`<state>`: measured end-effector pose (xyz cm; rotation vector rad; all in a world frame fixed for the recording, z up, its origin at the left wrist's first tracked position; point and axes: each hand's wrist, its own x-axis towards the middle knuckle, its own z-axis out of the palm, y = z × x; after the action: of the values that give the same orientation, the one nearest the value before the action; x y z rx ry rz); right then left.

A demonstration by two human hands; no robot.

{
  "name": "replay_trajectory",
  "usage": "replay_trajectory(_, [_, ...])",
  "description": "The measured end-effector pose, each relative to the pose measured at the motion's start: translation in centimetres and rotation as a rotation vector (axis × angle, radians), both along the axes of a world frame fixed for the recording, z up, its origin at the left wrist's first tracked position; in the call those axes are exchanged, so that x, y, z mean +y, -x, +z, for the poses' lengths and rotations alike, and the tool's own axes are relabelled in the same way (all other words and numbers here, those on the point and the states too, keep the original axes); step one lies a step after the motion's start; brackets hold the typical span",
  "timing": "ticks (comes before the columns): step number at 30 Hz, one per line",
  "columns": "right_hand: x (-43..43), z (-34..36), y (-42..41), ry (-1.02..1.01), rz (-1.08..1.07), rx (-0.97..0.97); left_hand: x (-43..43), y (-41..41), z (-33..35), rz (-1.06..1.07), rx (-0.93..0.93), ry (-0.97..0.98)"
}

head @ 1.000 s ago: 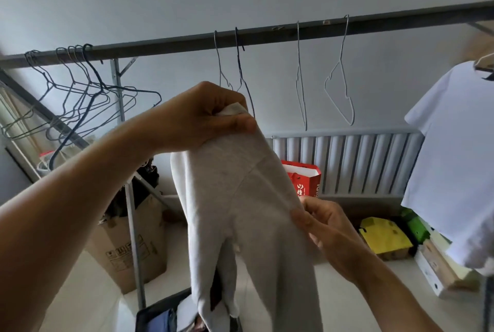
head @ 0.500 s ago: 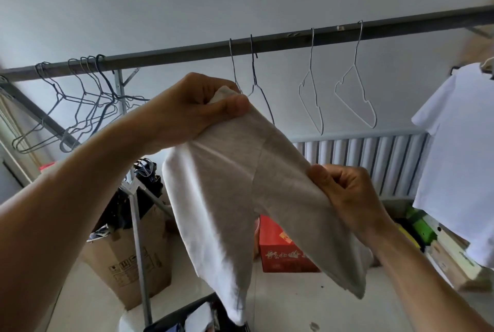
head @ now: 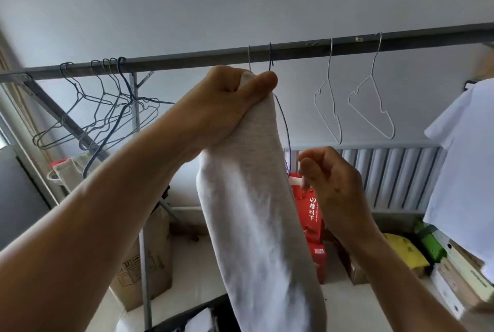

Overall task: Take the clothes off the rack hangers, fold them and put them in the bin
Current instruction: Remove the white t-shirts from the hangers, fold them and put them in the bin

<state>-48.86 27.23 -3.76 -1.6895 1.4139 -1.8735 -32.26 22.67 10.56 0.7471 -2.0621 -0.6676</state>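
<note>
Your left hand (head: 235, 101) is clenched round the top of the garment (head: 262, 211), thumb pressed over the bunched grey cloth, just under the middle of the rail (head: 347, 48); the garment hangs straight down from that fist as 1 long narrow strip, and its lower end runs out of view at the bottom.

Your right hand (head: 331, 184) is lower under the rail, just beside the garment's right edge; its fingers (head: 307, 168) are loosely curled and grip nothing that shows, and whether they brush the cloth you cannot tell.

2 wire hooks sit on the rail right above your left fist; 1 belongs to a blue hanger (head: 283, 120) whose wire runs down behind the garment. Further right along the rail, 2 white hangers (head: 374, 109) hang bare and well apart from your hands. Toward the rail's left end, a cluster of bare hangers (head: 107, 109) is bunched beside the post (head: 136, 144). At the rail's far right end, a white shirt (head: 467, 171) hangs.

Far below the rail, straight under the garment, the dark rim of the bin (head: 192, 311) shows with white cloth inside it. Also on the floor below the rail: a box (head: 144, 264) by the post, a red bag (head: 311, 214) behind your right hand, and a radiator (head: 395, 176) on the wall.
</note>
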Motion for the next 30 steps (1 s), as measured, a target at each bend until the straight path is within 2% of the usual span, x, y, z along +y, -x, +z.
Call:
replay_trajectory(2, [1.5,0.0,-0.7,0.079,0.042,-0.109,-0.1,-0.2,0.0,0.032,0.019,-0.007])
replay_trajectory(4, [2.8,-0.6,-1.7,0.033,0.117,-0.206,-0.5,-0.5,0.0,0.061,0.043,-0.010])
replay_trajectory(8, [3.4,-2.5,-3.3,-0.290,0.249,-0.148,-1.0,-1.0,-0.1,0.104,0.062,-0.001])
replay_trajectory(12, [2.8,-2.0,-4.4,-0.521,0.400,-0.246,-1.2,-1.4,-0.4,0.086,0.100,-0.036])
replay_trajectory(13, [2.6,-1.9,-4.5,-0.546,0.418,-0.309,-1.2,-1.5,-0.5,0.084,0.099,-0.038])
replay_trajectory(17, [2.1,-1.1,-4.5,-0.490,0.571,-0.772,-1.5,-2.1,-0.5,0.129,0.104,-0.024])
replay_trajectory(19, [1.8,-1.0,-4.5,-0.431,0.577,-0.879,-1.7,-2.5,-0.6,0.161,0.097,0.002])
replay_trajectory(26, [1.6,-0.3,-5.3,-0.417,0.467,-0.910,-2.0,-3.0,-1.2,0.275,0.075,0.104])
replay_trajectory(30, [1.8,-0.6,-5.9,-0.593,0.492,-0.882,-1.8,-2.6,-1.1,0.247,0.061,0.103])
